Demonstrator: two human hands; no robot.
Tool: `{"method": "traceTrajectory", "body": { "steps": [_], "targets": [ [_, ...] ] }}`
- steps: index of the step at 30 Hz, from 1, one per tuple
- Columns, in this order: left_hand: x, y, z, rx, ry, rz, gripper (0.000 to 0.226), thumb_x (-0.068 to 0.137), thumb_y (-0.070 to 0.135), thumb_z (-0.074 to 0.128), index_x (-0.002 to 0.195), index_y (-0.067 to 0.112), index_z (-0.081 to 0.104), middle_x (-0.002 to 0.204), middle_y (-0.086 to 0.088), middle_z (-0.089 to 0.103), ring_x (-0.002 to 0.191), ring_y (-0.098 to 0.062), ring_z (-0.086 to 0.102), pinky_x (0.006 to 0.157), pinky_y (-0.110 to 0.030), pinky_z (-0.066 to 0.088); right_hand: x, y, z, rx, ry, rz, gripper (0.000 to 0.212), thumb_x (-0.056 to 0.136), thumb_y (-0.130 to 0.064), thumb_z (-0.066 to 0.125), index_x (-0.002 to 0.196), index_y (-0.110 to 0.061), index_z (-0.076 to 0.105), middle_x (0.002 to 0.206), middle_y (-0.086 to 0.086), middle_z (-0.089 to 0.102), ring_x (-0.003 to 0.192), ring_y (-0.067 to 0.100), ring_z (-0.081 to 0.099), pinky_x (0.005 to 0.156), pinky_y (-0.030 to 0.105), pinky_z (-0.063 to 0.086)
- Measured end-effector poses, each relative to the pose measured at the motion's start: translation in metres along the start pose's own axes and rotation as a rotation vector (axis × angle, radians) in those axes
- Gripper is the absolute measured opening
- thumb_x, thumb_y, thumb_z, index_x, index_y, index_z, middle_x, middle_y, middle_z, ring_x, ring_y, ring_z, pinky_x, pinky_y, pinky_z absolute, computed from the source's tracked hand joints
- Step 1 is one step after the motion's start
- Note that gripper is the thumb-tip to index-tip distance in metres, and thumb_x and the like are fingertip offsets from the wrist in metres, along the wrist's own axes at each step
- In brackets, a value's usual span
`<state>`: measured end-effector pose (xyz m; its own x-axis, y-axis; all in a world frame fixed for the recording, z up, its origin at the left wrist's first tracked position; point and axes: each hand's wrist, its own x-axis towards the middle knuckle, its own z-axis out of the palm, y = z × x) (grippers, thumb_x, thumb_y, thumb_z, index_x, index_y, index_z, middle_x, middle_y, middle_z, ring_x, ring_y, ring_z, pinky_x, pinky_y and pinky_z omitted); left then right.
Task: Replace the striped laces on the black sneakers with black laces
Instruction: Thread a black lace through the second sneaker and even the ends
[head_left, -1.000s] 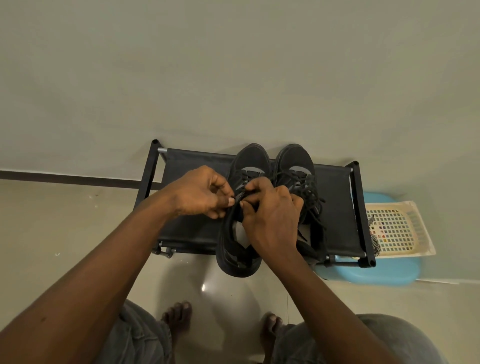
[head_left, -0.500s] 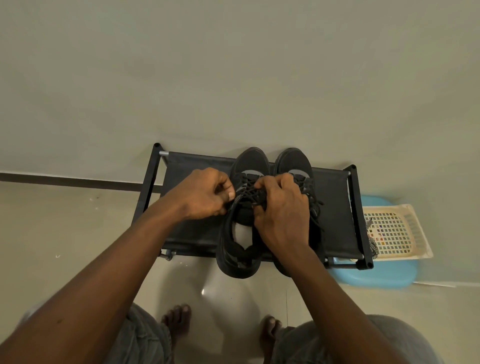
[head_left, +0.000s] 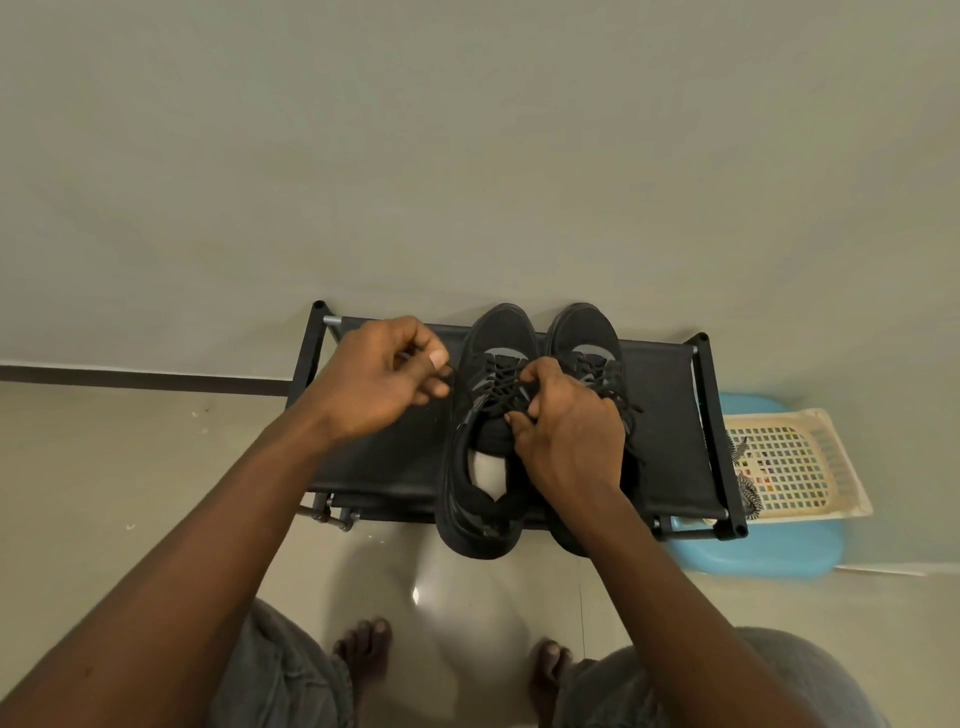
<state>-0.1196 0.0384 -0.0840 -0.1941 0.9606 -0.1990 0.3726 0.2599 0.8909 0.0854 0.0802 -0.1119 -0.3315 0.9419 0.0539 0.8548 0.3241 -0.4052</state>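
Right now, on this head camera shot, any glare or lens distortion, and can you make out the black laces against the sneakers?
Head view: a glare patch on the glossy floor in front of the rack. Head view: wide-angle stretch splays the rack posts and swells the forearms at the bottom. Head view: soft, dim light, so the black lace barely separates from the black sneaker.

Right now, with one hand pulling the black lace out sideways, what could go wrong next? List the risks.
1. The left hand tugs the black lace sideways while the left sneaker overhangs the rack; a hard pull might drag it off.
2. If the right hand, pinching the crossings, slips, the lacing may slacken.
3. The striped lace at the basket edge could slip off.
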Motion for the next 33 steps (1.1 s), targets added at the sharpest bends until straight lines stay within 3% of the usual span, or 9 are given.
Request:
{"method": "traceTrajectory", "body": {
  "steps": [6,9,11,13,15,19,23,30,33],
  "targets": [
    [-0.002,0.011,-0.001,-0.666,-0.006,-0.036,0.018,0.108,0.012,0.046,0.096,0.01,0.06,0.099,-0.009,0.076,0.104,-0.026,0.075,0.092,-0.037,0.061,0.001,-0.002,-0.002,-0.005,-0.026,0.013,0.043,0.086,-0.036,0.078,0.123,-0.026,0.058,0.092,-0.007,0.068,0.091,0.02,0.067,0.086,0.04,0.049],
    [0.0,0.015,0.009,-0.918,-0.042,-0.129,0.022,0.11,0.012,0.041,0.094,0.014,0.056,0.08,-0.006,0.068,0.065,-0.016,0.066,0.082,-0.037,0.062,0.0,-0.002,-0.003,0.003,-0.023,0.003,0.044,0.086,-0.036,0.077,0.125,-0.027,0.058,0.092,-0.007,0.068,0.091,0.02,0.067,0.085,0.039,0.05],
    [0.0,0.012,0.017,-0.552,-0.003,-0.114,0.019,0.109,0.014,0.046,0.093,0.016,0.057,0.073,0.0,0.058,0.055,-0.009,0.05,0.068,-0.032,0.054,-0.001,-0.003,-0.002,0.007,-0.023,-0.006,0.046,0.086,-0.036,0.078,0.126,-0.026,0.058,0.092,-0.007,0.068,0.091,0.02,0.067,0.084,0.039,0.051],
    [0.002,0.008,0.021,0.117,-0.016,-0.002,0.007,0.101,0.016,0.061,0.099,0.022,0.062,0.083,0.006,0.063,0.07,-0.008,0.059,0.07,-0.026,0.05,-0.001,-0.003,-0.001,-0.001,-0.013,-0.02,0.046,0.086,-0.035,0.078,0.126,-0.024,0.059,0.092,-0.006,0.068,0.092,0.022,0.067,0.083,0.039,0.05],
    [0.003,0.004,0.026,0.441,-0.14,0.014,0.023,0.093,0.01,0.067,0.108,0.027,0.062,0.092,0.008,0.067,0.085,-0.007,0.066,0.078,-0.025,0.055,-0.001,-0.002,0.0,-0.004,-0.005,-0.031,0.047,0.085,-0.034,0.079,0.126,-0.023,0.06,0.092,-0.005,0.068,0.093,0.023,0.067,0.084,0.04,0.05],
    [0.005,0.004,0.033,0.515,-0.189,-0.024,0.032,0.092,0.001,0.064,0.114,0.024,0.068,0.093,0.01,0.07,0.086,-0.003,0.066,0.078,-0.016,0.053,-0.002,0.001,0.001,-0.005,0.019,-0.038,0.051,0.084,-0.033,0.08,0.13,-0.021,0.061,0.098,-0.002,0.071,0.098,0.026,0.067,0.087,0.041,0.05],
    [0.007,0.004,0.034,0.509,-0.147,-0.001,0.03,0.095,0.004,0.063,0.117,0.024,0.068,0.092,0.012,0.068,0.087,-0.003,0.065,0.086,-0.024,0.055,-0.002,0.0,0.002,-0.009,0.031,-0.041,0.056,0.084,-0.033,0.081,0.134,-0.02,0.061,0.104,0.002,0.073,0.102,0.028,0.068,0.09,0.043,0.051],
    [0.006,0.005,0.031,0.433,-0.047,0.058,0.026,0.096,0.01,0.065,0.113,0.03,0.066,0.092,0.013,0.068,0.073,-0.001,0.063,0.065,-0.016,0.045,-0.001,0.001,0.001,-0.001,0.011,-0.034,0.057,0.085,-0.035,0.079,0.137,-0.021,0.059,0.102,0.0,0.073,0.101,0.026,0.068,0.091,0.043,0.051],
    [0.009,0.003,0.027,0.24,0.126,0.078,0.026,0.099,0.009,0.061,0.11,0.031,0.066,0.092,0.013,0.066,0.073,0.003,0.06,0.066,-0.014,0.043,-0.001,0.003,0.001,0.0,-0.005,-0.027,0.059,0.087,-0.037,0.078,0.14,-0.023,0.056,0.101,-0.003,0.072,0.102,0.024,0.067,0.094,0.043,0.05]
  ]
}}
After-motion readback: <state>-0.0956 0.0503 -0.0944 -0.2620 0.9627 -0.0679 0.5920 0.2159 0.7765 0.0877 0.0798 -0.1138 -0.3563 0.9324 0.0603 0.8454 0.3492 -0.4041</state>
